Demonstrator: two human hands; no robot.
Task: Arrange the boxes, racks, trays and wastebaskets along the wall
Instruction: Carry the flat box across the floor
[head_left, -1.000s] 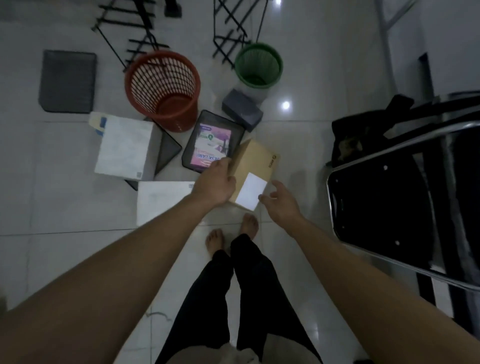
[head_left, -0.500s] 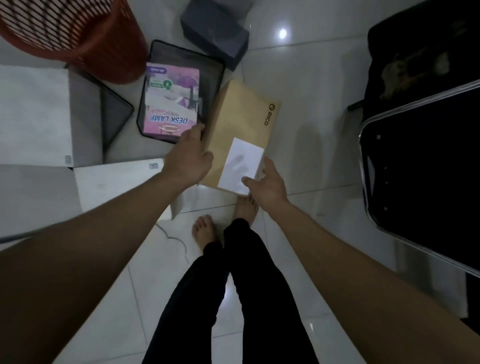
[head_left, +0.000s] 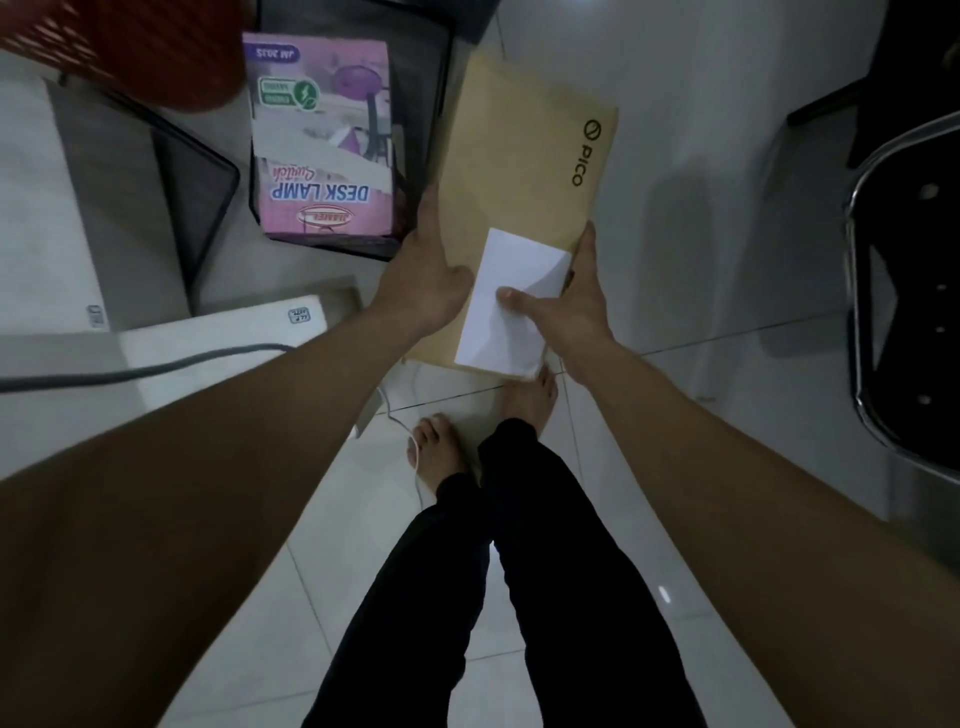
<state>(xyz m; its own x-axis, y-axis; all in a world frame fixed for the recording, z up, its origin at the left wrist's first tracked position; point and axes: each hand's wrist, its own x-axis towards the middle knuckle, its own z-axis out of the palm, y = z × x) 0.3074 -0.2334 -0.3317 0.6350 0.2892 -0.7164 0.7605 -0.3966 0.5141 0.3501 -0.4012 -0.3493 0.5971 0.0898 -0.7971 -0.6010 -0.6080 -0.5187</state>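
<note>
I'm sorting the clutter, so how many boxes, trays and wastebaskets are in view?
Boxes: 4: brown box, pink desk lamp box, two white boxes
Mesh trays: 2
Wastebaskets: 1, red
Total: 7

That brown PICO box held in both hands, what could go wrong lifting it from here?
The brown box is held only at its near end by the left hand and right hand, so its far end might sag or slip. It lies right beside the pink desk lamp box and could nudge it. A thin white cord by the bare feet could trip the person.
</note>
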